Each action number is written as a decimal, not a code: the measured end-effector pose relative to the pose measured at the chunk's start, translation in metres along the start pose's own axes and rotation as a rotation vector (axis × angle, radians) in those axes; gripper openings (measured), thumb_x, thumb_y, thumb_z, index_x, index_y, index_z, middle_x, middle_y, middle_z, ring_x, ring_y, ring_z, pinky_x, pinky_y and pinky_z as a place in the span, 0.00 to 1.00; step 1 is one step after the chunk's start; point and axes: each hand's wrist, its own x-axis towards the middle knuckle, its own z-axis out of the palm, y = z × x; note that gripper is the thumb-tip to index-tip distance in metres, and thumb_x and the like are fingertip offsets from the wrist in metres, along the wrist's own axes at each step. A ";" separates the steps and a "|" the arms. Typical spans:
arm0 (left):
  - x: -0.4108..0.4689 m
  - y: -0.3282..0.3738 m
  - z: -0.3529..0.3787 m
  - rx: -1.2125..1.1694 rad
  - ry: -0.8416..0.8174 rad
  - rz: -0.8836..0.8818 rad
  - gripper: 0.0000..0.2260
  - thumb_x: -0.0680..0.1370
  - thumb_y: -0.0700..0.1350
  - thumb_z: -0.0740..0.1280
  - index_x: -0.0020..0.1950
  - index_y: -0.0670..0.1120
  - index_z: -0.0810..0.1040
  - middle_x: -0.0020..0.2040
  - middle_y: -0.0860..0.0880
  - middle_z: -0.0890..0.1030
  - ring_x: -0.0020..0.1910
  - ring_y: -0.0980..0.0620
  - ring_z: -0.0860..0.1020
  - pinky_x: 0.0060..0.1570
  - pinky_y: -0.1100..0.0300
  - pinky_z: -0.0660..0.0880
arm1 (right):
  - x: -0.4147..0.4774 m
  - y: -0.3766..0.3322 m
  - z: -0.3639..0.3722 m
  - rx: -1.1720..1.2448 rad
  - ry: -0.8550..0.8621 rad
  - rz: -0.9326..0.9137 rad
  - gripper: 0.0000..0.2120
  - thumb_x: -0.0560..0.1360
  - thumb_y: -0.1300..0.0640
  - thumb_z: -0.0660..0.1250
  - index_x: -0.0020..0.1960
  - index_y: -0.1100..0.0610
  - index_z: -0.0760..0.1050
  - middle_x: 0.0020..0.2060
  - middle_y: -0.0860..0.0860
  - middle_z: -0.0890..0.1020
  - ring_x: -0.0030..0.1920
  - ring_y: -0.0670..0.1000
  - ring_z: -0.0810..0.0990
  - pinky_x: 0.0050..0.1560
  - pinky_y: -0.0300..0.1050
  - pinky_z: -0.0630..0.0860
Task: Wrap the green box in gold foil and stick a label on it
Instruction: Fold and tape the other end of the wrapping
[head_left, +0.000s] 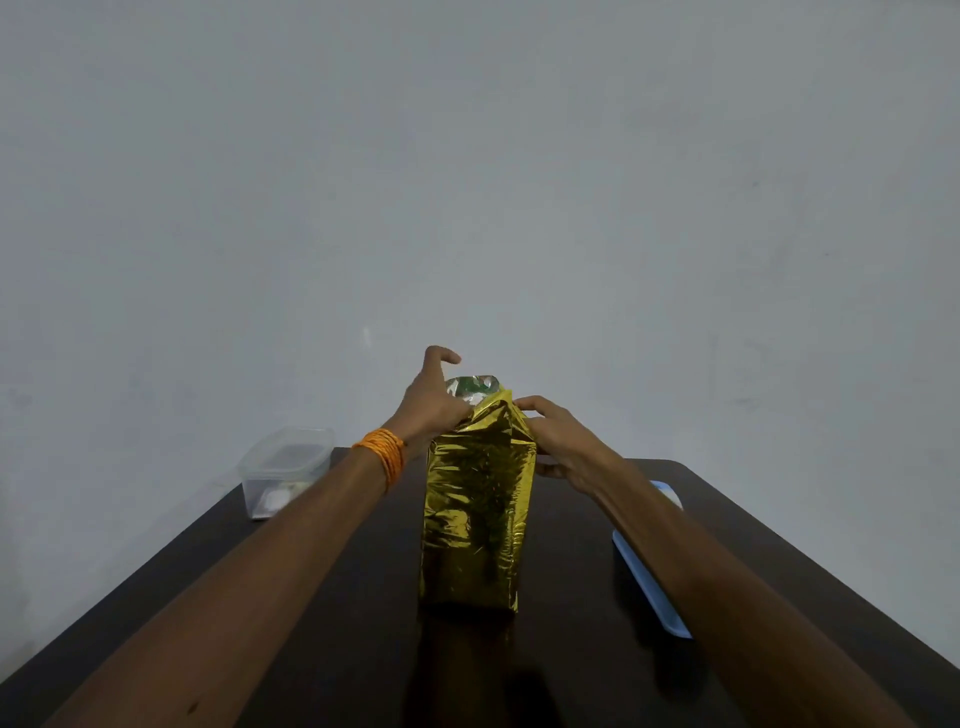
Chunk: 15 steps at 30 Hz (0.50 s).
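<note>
The box stands upright in the middle of the dark table, its sides covered in crinkled gold foil (475, 519). At the open top a patch of the green box (471, 385) shows inside the silver underside of the foil. My left hand (435, 397), with an orange thread band at the wrist, pinches the foil's top left edge, its forefinger lifted. At the top right corner my right hand (556, 439) grips the foil, fingers curled over the fold. No label is in sight.
A clear plastic container (283, 467) with small white items inside sits at the table's (322, 649) far left corner. A light blue tray (649, 587) lies on the right, partly under my right forearm. A plain grey wall rises behind.
</note>
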 end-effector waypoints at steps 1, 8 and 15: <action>-0.001 0.001 0.001 -0.046 -0.031 -0.050 0.35 0.74 0.31 0.70 0.74 0.52 0.58 0.59 0.41 0.70 0.52 0.42 0.77 0.43 0.49 0.81 | -0.001 0.000 0.000 0.007 0.000 0.001 0.10 0.79 0.52 0.67 0.60 0.50 0.76 0.31 0.48 0.77 0.32 0.46 0.73 0.37 0.40 0.68; -0.003 0.002 0.003 -0.382 -0.018 -0.209 0.38 0.76 0.25 0.63 0.78 0.54 0.57 0.70 0.37 0.66 0.46 0.38 0.79 0.24 0.57 0.78 | 0.005 0.004 -0.002 0.021 0.002 0.001 0.11 0.79 0.55 0.66 0.61 0.53 0.76 0.25 0.46 0.75 0.22 0.41 0.71 0.32 0.39 0.69; -0.003 0.006 0.007 -0.296 -0.006 -0.214 0.34 0.76 0.25 0.63 0.77 0.50 0.63 0.65 0.36 0.69 0.42 0.42 0.78 0.23 0.60 0.78 | 0.009 0.010 -0.002 0.052 0.007 -0.010 0.11 0.79 0.52 0.67 0.59 0.54 0.77 0.25 0.47 0.75 0.24 0.42 0.71 0.30 0.38 0.68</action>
